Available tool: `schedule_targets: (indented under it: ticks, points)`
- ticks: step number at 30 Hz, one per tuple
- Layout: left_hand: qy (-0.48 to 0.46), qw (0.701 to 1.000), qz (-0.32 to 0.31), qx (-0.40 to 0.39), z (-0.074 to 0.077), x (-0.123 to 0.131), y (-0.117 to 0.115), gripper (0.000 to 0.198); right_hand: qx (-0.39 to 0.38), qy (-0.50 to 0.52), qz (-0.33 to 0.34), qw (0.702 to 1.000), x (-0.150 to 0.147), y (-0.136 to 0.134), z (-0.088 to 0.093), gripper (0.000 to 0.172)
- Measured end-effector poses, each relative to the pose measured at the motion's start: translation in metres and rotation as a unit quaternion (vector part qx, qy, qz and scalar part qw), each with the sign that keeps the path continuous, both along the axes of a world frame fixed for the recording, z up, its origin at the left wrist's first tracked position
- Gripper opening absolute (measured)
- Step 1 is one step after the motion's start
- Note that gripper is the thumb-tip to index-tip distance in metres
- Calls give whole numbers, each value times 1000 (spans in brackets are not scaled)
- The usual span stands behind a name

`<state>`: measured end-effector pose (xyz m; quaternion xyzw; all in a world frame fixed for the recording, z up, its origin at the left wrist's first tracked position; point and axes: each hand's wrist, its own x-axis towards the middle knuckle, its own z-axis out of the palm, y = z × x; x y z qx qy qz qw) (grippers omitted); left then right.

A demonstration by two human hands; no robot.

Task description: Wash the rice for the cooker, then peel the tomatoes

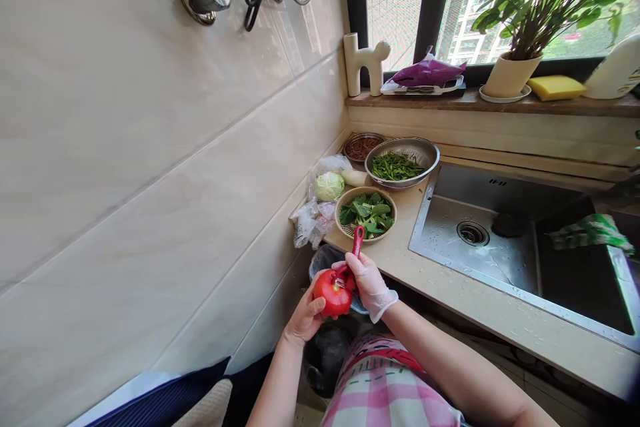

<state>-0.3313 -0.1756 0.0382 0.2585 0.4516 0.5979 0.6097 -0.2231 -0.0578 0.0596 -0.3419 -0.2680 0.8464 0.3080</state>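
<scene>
We note left hand [306,315] curled round red tomato [333,296], thumb and fingers against its side. Right hand [369,280], in clear glove, grips red peeler [358,241]; handle points up and away, metal head at tomato's top, exact contact we cannot tell. Tomato held over lined bin [323,259], before edge of counter [400,250]. Just beyond, we log round basket [341,227] with leafy greens [373,215]; sink [440,227] stands to right.
</scene>
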Motion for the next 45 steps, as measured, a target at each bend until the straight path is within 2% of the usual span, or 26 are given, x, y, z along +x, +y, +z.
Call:
schedule_targets:
  ticks: [4,6,8,14,17,19,23,25,31,34,39,45]
  points:
    - [62,989,130,19,-1,18,-1,84,5,11,-41,999,2,-2,-3,46]
    - [93,982,162,20,-4,24,-2,84,10,10,-35,999,2,-2,-4,45]
    - [97,983,153,7,-5,23,-3,78,14,4,-21,1000,2,-2,-3,45]
    - [21,999,37,-12,0,3,-2,77,-21,23,-5,999,-1,0,3,47]
    - [-5,1000,21,-18,3,1,0,76,-17,10,-9,1000,0,0,4,48]
    - [0,999,37,-14,1,6,0,80,-15,0,-24,1000,2,-1,4,48]
    - [61,987,146,12,-8,23,0,88,-15,1,-49,999,4,0,5,48]
    - [76,981,176,7,-10,26,1,89,-18,5,-45,999,3,1,6,48]
    - [64,992,112,3,-2,17,4,85,-40,18,-28,999,-4,5,10,45]
    - [68,990,122,-4,3,16,6,83,-39,17,-41,998,-6,5,12,44]
    - [83,979,187,-7,6,24,7,82,-8,12,-66,998,-5,3,11,46]
    - [84,987,136,2,5,19,1,76,-6,18,-34,999,-7,1,8,48]
